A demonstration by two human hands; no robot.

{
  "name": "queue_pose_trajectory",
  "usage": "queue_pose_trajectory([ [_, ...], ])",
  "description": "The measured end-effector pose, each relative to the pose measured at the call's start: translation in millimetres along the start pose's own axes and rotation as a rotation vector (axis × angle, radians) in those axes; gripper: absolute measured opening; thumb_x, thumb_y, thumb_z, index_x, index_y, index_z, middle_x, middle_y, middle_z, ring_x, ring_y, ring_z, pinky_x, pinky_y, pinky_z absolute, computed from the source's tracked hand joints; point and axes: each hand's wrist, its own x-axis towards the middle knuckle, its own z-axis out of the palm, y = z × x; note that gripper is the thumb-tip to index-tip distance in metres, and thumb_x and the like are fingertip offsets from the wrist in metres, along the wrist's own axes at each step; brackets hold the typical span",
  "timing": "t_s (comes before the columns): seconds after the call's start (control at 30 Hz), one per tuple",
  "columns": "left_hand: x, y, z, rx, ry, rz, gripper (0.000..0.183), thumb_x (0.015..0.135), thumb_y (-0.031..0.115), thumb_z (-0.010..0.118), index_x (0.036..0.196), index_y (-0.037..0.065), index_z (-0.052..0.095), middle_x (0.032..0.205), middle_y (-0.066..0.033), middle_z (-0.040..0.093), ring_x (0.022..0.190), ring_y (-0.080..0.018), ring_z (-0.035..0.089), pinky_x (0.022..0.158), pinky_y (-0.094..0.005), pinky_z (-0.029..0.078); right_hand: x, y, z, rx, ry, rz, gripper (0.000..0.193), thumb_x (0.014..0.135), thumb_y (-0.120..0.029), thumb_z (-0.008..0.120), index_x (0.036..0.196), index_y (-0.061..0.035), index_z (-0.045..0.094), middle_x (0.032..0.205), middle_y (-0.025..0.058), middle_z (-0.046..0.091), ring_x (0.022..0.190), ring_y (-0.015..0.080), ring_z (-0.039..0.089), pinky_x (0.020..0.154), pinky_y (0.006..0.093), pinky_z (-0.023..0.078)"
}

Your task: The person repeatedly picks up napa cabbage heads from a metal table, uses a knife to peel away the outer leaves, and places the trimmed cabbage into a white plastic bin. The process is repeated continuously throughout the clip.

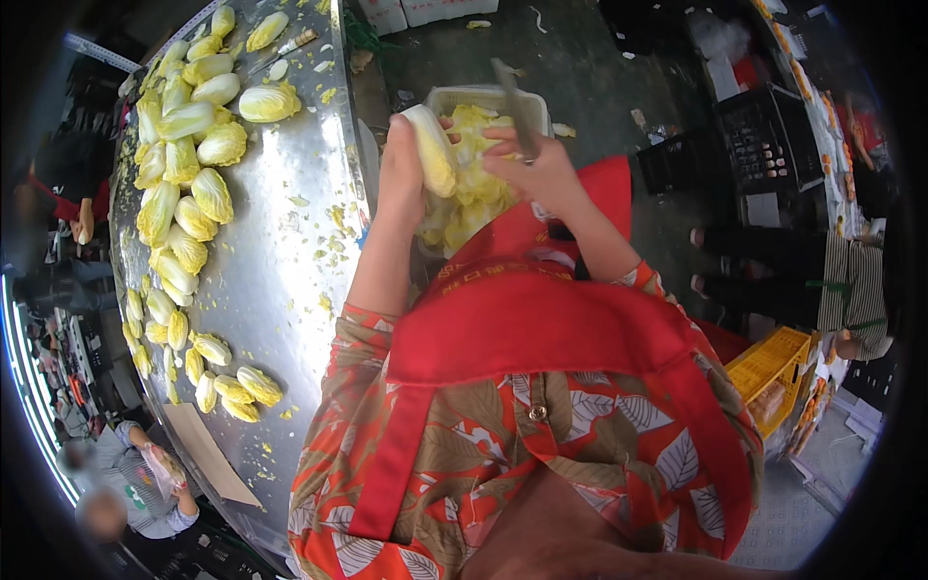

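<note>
Long metal table (290, 164) runs down the left of a busy, wet-looking workroom, its far side lined with a heap of small yellow-and-white cabbages (182, 159) and scattered leaf scraps (336, 220). Beside it, a person in a red apron (527, 338) is seen from above, with both forearms reaching forward over a pale plastic bin (544, 116) on the dark floor (599, 82). Yellow leaves (478, 198) fill much of the bin.

Just over the bin's left part, the left hand (401, 159) is closed around one cabbage (428, 155), thumb on the near side and fingertips showing past the far side. Close by on the right, the right hand (537, 172) grips a knife (512, 101), its blade pointing up and away from the body. Motion blur smears the blade, so I cannot tell which way its edge faces.

Cuts look like the main danger: bare fingers curl around the cabbage within easy reach of the knife, and a turn of the wrist or a slip on moist leaf could bring steel to skin. Smooth outer leaves might also slide through the grip, dropping the cabbage among the loose leaves below. Scraps on the floor could make footing slippery.
</note>
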Motion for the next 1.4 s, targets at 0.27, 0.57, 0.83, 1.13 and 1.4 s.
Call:
queue_pose_trajectory([
  [0.27,3.0,-4.9,-4.6,-0.056,-0.194,-0.019,0.043,0.096,0.033,0.051,0.126,0.004,0.046,0.116,-0.0062,0.058,0.106,-0.0177,0.056,0.093,-0.0322,0.043,3.7,6.5,15.3,0.083,0.048,-0.081,0.063,0.073,-0.029,0.079,0.119,0.0058,0.055,0.085,0.008,0.064,0.065,0.0084,0.06,0.052,0.0228,0.046],
  [0.57,2.3,-17.2,-0.9,-0.076,-0.142,0.15,0.032,0.092,0.023,0.061,0.115,0.005,0.048,0.103,-0.0042,0.06,0.094,-0.0105,0.057,0.082,-0.0252,0.047,1.9,11.8,11.0,0.145,0.114,0.021,0.042,0.075,-0.019,0.078,0.103,0.0058,0.059,0.076,0.0051,0.062,0.055,0.0077,0.056,0.046,0.0212,0.042],
  [0.83,3.5,-7.5,0.3,0.53,0.033,0.459,0.037,0.086,0.016,0.067,0.115,0.002,0.048,0.1,-0.0053,0.061,0.089,-0.0137,0.059,0.079,-0.0267,0.047,7.6,28.5,-3.3,0.95,-0.106,0.363,0.022,0.082,-0.013,0.069,0.099,-0.0037,0.06,0.076,0.0017,0.061,0.054,0.0077,0.054,0.044,0.0208,0.04],
  [1.13,3.7,1.0,-17.7,-0.218,0.038,0.104,0.031,0.091,0.023,0.061,0.114,0.006,0.049,0.108,-0.0063,0.06,0.1,-0.017,0.058,0.088,-0.0322,0.047,16.8,21.1,-19.1,-0.105,0.181,-0.009,0.056,0.078,-0.017,0.073,0.126,-0.0004,0.051,0.099,0.0088,0.063,0.054,0.0075,0.053,0.045,0.0218,0.043],
  [1.4,-1.8,2.6,8.1,-0.15,-0.106,0.141,0.052,0.093,0.037,0.055,0.131,0.004,0.041,0.125,-0.0095,0.052,0.115,-0.0203,0.051,0.099,-0.0359,0.04,11.2,20.5,30.5,0.024,0.108,-0.421,0.06,0.076,-0.011,0.072,0.13,0.0,0.048,0.09,0.0054,0.061,0.06,0.0061,0.053,0.054,0.0201,0.043],
])
